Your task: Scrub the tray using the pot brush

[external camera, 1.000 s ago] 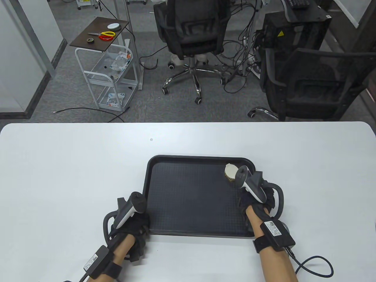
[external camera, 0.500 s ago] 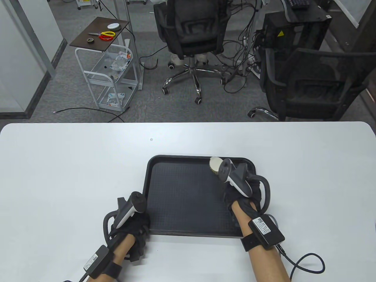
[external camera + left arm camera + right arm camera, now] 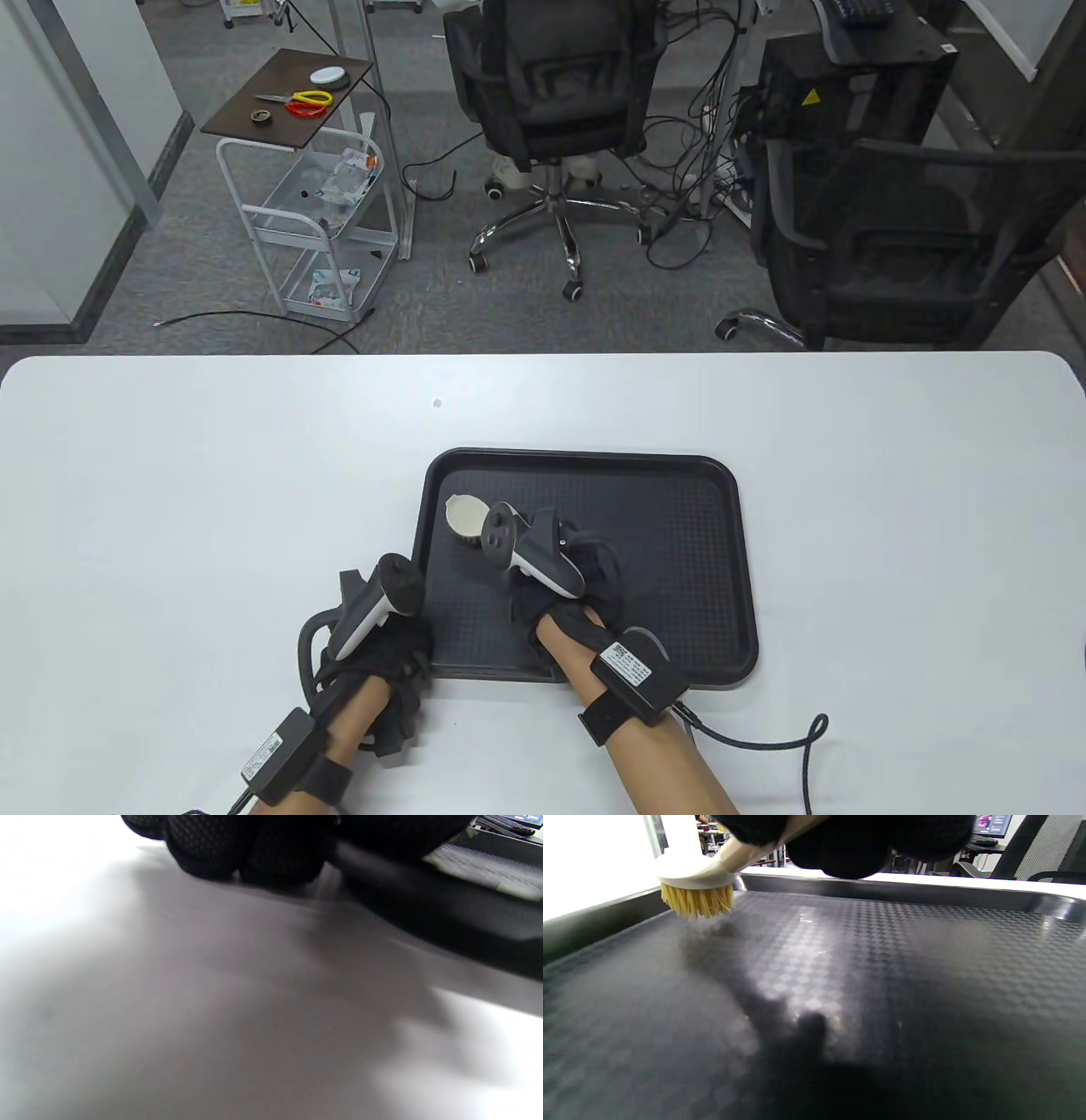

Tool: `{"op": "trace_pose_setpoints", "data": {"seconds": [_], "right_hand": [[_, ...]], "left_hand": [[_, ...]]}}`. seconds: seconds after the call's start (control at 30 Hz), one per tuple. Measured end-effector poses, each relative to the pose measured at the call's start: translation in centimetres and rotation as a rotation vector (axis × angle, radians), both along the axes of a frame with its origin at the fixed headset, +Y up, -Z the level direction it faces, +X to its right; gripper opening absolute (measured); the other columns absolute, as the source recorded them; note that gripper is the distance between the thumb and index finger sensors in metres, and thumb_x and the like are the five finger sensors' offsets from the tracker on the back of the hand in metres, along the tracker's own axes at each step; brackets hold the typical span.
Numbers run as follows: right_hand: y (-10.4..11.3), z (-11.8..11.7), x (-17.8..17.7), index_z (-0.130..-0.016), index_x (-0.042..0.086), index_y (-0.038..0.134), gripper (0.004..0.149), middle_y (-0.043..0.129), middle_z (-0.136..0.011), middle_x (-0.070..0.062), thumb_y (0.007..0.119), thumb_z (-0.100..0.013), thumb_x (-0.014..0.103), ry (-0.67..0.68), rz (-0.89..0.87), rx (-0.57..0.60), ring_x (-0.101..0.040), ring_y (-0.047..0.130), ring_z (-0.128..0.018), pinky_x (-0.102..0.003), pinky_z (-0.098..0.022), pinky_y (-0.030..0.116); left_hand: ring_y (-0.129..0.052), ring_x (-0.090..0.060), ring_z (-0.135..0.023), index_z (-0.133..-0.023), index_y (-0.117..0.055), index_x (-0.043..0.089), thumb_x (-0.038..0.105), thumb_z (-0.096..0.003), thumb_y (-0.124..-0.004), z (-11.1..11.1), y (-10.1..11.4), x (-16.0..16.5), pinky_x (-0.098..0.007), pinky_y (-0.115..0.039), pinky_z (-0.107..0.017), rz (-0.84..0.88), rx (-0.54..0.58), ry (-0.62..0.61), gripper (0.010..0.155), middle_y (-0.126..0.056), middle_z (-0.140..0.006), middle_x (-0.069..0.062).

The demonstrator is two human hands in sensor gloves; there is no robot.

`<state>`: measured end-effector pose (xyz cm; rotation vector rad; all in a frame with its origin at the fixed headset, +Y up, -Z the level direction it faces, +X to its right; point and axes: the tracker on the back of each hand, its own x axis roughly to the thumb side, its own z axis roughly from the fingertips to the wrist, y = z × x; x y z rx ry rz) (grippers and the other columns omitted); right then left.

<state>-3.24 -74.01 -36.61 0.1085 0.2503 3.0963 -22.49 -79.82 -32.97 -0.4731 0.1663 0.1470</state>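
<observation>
Curling round the pale handle of a cream-headed pot brush with yellow bristles [image 3: 692, 887], the gloved fingers [image 3: 840, 844] of the right hand [image 3: 560, 586] hold it with the bristles down, touching or just above the floor of the black textured plastic tray [image 3: 679, 552], beyond the fingertips and close to the tray's left wall. The fingers [image 3: 237, 849] of the left hand [image 3: 386, 637] rest curled at the tray's near left corner; whether they grip the rim I cannot tell. Under both hands lies the white table [image 3: 170, 509], the tray flat on it.
</observation>
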Motion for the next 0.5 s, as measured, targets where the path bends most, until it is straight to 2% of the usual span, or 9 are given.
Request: {"op": "trace_pose_setpoints", "data": {"seconds": [0.13,0.23,0.5], "right_hand": [[-0.6,0.3,0.8,-0.102,0.032,0.063,0.055,0.071,-0.097,-0.008,0.075,-0.049,0.027,-0.004,-0.008,-0.005,-0.025,0.086,-0.072,-0.045,-0.051,0.079],[-0.8,0.4,3.3,-0.101,0.032,0.064,0.054,0.072,-0.097,-0.008,0.076,-0.049,0.026,-0.038,-0.005,0.004,-0.026,0.087,-0.071,-0.046,-0.049,0.079],[-0.3,0.8,13.9,-0.1,0.032,0.067,0.053,0.074,-0.096,-0.009,0.078,-0.048,0.025,-0.231,-0.002,-0.03,-0.028,0.087,-0.07,-0.047,-0.049,0.079]], "left_hand": [[-0.079,-0.021,-0.06,-0.107,-0.036,0.017,0.049,-0.0468,-0.07,0.0,0.0,0.0,-0.052,-0.051,-0.071,-0.001,0.001,0.0,0.076,-0.078,-0.065,0.0],[-0.078,-0.021,-0.06,-0.107,-0.035,0.017,0.049,-0.0469,-0.07,0.0,0.0,0.0,-0.052,-0.051,-0.071,0.0,0.0,0.0,0.076,-0.078,-0.065,0.0],[-0.079,-0.021,-0.06,-0.107,-0.036,0.017,0.049,-0.0468,-0.07,0.0,0.0,0.0,-0.052,-0.051,-0.071,-0.005,0.002,0.001,0.076,-0.078,-0.065,0.0]]}}
